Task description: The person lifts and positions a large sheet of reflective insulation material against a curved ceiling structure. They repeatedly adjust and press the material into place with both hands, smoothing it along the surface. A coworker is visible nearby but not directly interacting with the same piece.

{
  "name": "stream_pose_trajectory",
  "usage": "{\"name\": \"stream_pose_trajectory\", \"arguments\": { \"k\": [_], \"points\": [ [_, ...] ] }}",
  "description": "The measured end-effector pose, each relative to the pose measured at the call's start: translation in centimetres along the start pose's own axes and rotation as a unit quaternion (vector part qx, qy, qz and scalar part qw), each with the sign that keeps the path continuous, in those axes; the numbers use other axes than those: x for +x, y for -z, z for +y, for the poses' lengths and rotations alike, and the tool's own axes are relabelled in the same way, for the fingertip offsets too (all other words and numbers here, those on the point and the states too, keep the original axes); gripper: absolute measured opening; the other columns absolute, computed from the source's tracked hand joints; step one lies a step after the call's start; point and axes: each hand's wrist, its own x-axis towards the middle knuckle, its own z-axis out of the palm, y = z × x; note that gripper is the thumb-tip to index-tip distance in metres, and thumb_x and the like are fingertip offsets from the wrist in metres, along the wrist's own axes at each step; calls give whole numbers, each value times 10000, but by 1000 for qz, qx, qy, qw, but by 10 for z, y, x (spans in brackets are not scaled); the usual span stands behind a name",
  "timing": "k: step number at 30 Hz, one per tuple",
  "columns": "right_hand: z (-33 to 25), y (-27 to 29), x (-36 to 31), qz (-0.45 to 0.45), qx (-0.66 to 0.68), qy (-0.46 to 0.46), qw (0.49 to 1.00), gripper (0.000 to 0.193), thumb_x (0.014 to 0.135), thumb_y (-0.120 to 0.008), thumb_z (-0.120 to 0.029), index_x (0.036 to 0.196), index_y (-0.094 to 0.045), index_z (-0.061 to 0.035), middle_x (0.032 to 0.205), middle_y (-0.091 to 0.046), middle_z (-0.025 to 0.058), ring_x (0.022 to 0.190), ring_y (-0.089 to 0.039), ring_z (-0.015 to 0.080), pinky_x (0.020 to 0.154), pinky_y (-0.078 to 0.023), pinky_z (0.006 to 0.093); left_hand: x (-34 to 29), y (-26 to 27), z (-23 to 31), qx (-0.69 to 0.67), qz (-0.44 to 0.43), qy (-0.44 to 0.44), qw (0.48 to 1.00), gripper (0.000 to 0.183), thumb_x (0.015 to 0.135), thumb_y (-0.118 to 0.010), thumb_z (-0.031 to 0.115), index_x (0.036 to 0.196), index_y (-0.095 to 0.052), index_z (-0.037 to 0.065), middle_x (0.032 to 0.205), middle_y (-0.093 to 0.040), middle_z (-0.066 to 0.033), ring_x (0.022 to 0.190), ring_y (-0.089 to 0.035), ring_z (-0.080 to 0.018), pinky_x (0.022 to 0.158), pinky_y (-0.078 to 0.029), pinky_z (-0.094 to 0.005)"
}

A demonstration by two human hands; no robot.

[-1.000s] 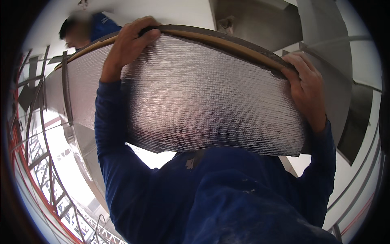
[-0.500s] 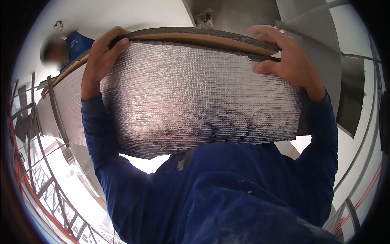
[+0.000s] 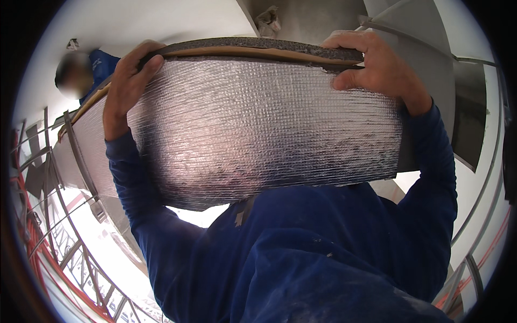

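Note:
A foil-faced insulation sheet (image 3: 258, 126), silver with a fine grid texture, stretches across in front of my chest. Along its far edge runs a dark grey foam strip (image 3: 264, 42), with a tan layer (image 3: 258, 52) showing beneath it. My left hand (image 3: 129, 83) is wrapped over the far edge on the left, thumb on the near side. On the right, my right hand (image 3: 374, 64) grips that edge between its fingers on top and the thumb below. What lies under the sheet is hidden.
Another person in a blue sleeve (image 3: 102, 67) is at the far left. A metal bar (image 3: 81, 156) crosses the sheet's left part. Grey panels (image 3: 423, 59) stand at right, red lines (image 3: 46, 269) and metal framing at lower left. A crumpled bag (image 3: 267, 21) lies at the back.
Both hands have shifted slightly to the left, still holding the sheet's edge. The tan layer's gap above the foil looks narrower at the right.

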Motion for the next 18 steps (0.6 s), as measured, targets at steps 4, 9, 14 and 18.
{"name": "stream_pose_trajectory", "arguments": {
  "k": [4,9,14,18],
  "points": [
    [0,-1,2,5,-16,10,1000,544,750,-938,-329,1184,-759,-54,993,-790,146,844,-742,252,829,-573,372,17,-14,25,56,-29,-50,997,645,1003,-646,616,1173,-737,1,932,-724,-147,842,-678,-236,781,-538,-363],
    [-7,2,0,-7,13,-31,999,558,735,-945,-317,1168,-732,-36,933,-746,102,833,-706,229,819,-545,366,67,-56,87,143,-244,-142,949,852,827,-744,768,1186,-722,-4,868,-726,-174,777,-705,-312,743,-546,-446],
    [-5,4,3,-22,22,-20,999,574,733,-946,-318,1174,-717,-32,919,-735,87,854,-700,222,829,-535,366,81,-93,118,113,-177,-268,940,906,688,-819,798,1105,-757,-4,708,-687,-159,650,-695,-335,664,-538,-465],
    [-2,2,0,-11,27,-32,999,620,721,-941,-365,1205,-720,-47,979,-755,95,905,-711,238,859,-538,381,76,-96,123,103,-207,-221,947,889,662,-844,777,1045,-770,-21,662,-666,-174,649,-699,-364,662,-538,-465]
  ]
}}
